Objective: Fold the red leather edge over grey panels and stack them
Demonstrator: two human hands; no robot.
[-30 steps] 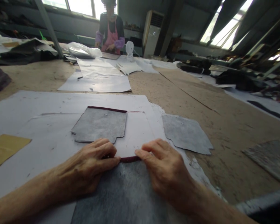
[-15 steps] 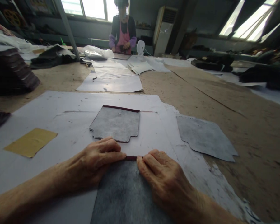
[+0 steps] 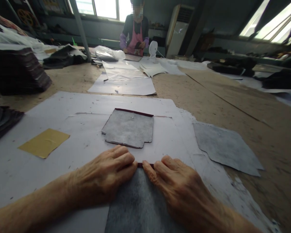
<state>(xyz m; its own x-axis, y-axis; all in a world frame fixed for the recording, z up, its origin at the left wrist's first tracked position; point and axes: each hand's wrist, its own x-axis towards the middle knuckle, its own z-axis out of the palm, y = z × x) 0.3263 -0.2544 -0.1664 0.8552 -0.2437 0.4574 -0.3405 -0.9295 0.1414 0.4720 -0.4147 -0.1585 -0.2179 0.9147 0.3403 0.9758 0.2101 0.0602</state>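
Two grips closed: left hand (image 3: 108, 173), right hand (image 3: 178, 179) pinch grey piece (image 3: 135, 202) at maroon edge (image 3: 140, 165); gap narrowed, more edge covered.

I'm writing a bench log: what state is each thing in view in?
Left hand: curled, touching near piece's maroon edge.
Right hand: curled, touching that edge.
Near piece: grey face up, partly covered by hands.
Middle piece: flat, far edge maroon.
Right piece: flat, no maroon showing.
Yellow card: flat.
White sheet: spread, specked.
Dark stack: piled up.
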